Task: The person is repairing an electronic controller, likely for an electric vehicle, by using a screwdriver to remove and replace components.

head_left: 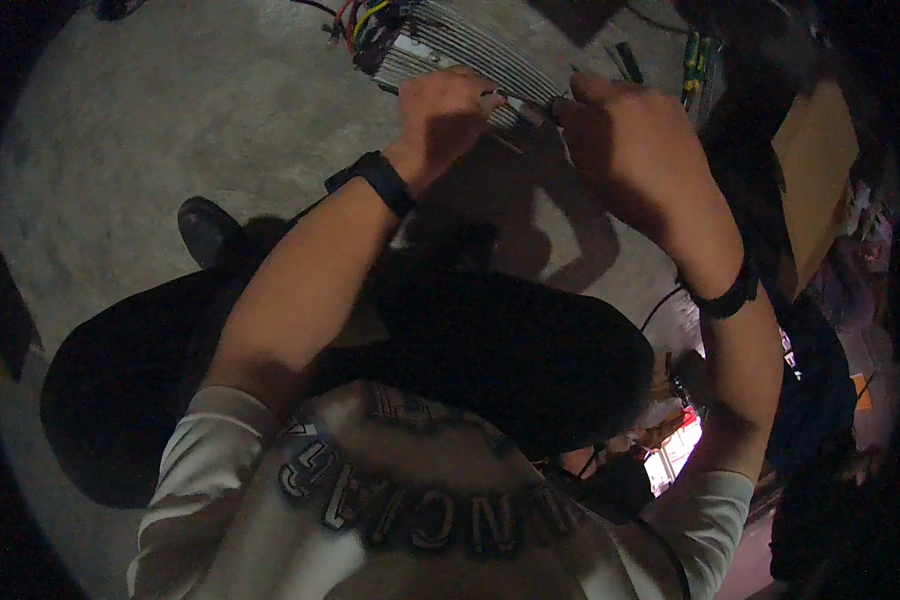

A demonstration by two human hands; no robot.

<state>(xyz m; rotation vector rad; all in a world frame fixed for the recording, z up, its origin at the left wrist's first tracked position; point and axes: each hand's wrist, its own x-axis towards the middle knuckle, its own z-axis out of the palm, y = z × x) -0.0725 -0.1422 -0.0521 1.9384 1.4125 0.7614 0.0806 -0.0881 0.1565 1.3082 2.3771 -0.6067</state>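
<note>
A grey metal block with long parallel ribs, like a heat sink (470,45), lies on the floor ahead of me. Red, yellow and dark wires (358,22) come off its left end. Over its near edge, my left hand (438,118) is closed, thumb and fingers pinched around something small and pale. My right hand (635,145) is bent in a pinch at the block's right end, a small dark bit showing at its fingertips. What each hand holds is too small and dim to name. Both wrists wear dark bands.
Green-and-yellow-handled tools (698,65) lie on the grey concrete floor (170,120) beyond my right hand. A cardboard sheet (815,185) stands at the right. My dark-clothed legs (450,340) are folded below my arms, with a dark shoe (208,230) at the left.
</note>
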